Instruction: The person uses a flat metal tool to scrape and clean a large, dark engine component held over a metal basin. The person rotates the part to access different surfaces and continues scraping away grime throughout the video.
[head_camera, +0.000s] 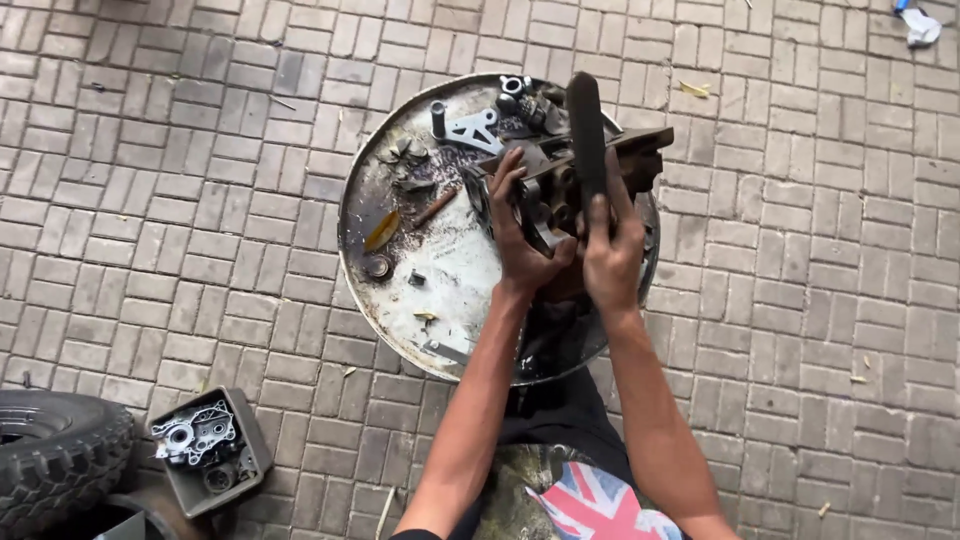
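I'm over grey brick paving; a round metal tray (400, 290) carries the greasy engine part (560, 175). My left hand (520, 240) clasps it, right hand (612, 245) closed around a dark tool (586, 135). Tyre (55, 455) lower left.

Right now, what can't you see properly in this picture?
- Head view: the metal part is partly hidden by the left hand and right hand, so its full shape is unclear.
- The bar in the right hand: its lower end is hidden by the fingers.
- The tyre is cut off by the left and bottom edges.
- Small bits on the round tray are too small to tell.
- The tray's near edge is hidden by the arms.
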